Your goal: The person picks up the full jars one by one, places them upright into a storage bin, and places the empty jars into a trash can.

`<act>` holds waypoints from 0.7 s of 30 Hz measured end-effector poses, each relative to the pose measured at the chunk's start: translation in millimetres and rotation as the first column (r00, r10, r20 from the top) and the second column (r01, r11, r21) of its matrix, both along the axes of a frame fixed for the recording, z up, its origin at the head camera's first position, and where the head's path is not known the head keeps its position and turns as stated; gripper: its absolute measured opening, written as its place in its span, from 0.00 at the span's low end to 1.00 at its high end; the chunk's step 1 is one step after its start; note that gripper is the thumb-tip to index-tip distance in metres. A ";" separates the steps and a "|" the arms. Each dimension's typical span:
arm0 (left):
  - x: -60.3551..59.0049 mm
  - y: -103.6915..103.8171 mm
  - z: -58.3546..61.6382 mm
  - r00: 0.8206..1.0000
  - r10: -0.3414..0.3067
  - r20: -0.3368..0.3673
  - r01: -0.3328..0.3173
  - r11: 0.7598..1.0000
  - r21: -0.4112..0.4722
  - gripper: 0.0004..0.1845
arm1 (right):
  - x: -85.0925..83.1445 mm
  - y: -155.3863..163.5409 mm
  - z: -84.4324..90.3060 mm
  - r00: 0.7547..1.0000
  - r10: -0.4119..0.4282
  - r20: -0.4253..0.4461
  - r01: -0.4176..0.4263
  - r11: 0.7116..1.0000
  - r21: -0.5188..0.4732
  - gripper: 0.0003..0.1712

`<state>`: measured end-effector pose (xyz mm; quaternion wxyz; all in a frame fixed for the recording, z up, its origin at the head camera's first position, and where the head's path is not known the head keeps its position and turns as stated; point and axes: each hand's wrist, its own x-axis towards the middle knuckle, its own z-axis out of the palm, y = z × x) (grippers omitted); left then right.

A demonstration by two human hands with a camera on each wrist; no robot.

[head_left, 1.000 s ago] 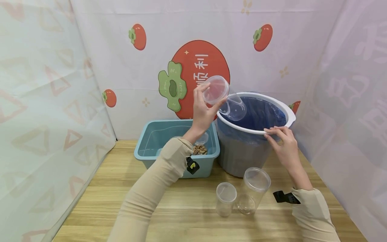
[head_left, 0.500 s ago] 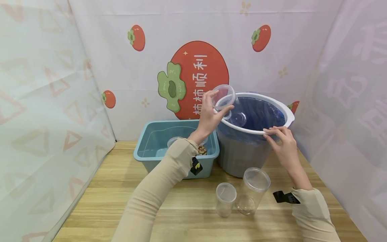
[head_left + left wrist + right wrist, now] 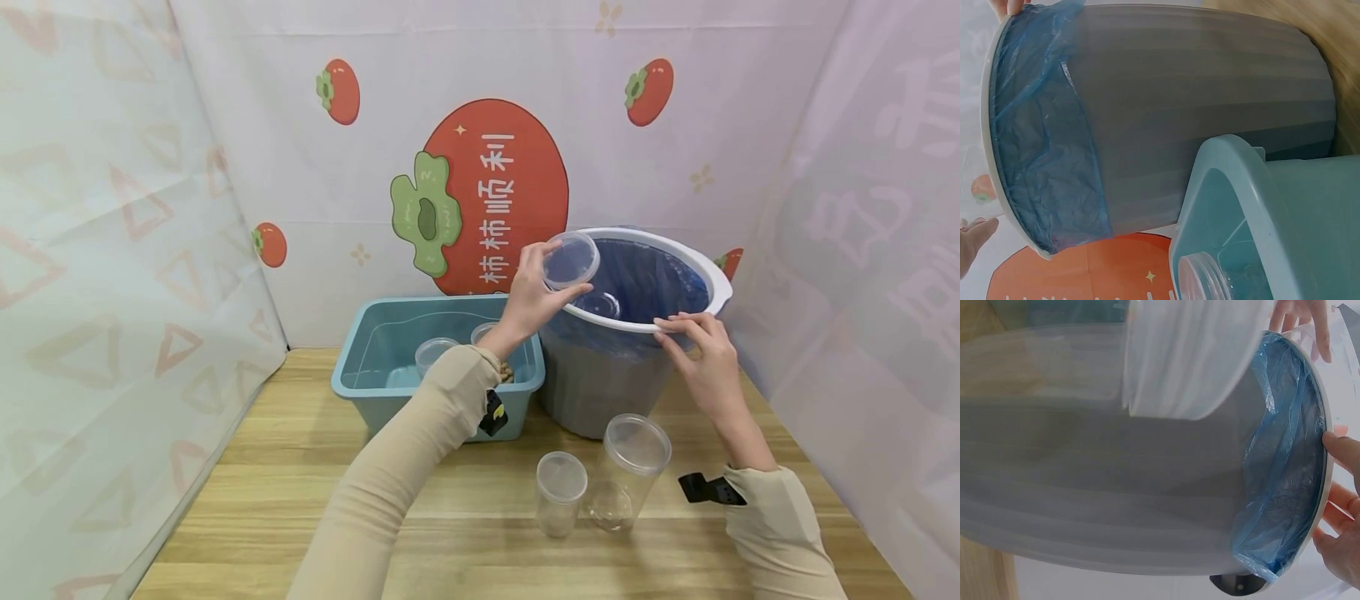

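Currently: left hand point(image 3: 534, 293) is pinching a clear jar point(image 3: 572, 262) over the bin point(image 3: 716, 282), tilted at its near rim. Right hand point(image 3: 703, 358), fingers lightly curved, is resting on that rim, right of the jar.

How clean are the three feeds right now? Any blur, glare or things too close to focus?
Head view: evenly lit, sharp, slight wide-angle bend at the edges; the clear jar in the left hand reads faintly against the bin. Left wrist view: rotated, the tub looms close. Right wrist view: a blurred pale shape fills the top; the bin's wall is soft.
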<state>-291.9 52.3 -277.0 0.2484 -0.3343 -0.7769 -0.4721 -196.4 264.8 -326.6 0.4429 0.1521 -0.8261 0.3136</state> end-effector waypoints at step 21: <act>-1.3 -13.8 -25.4 0.996 0.080 -0.031 -0.081 0.997 -0.022 0.16 | -2.5 -1.8 -1.2 1.000 -0.005 -0.025 0.005 1.000 0.000 0.15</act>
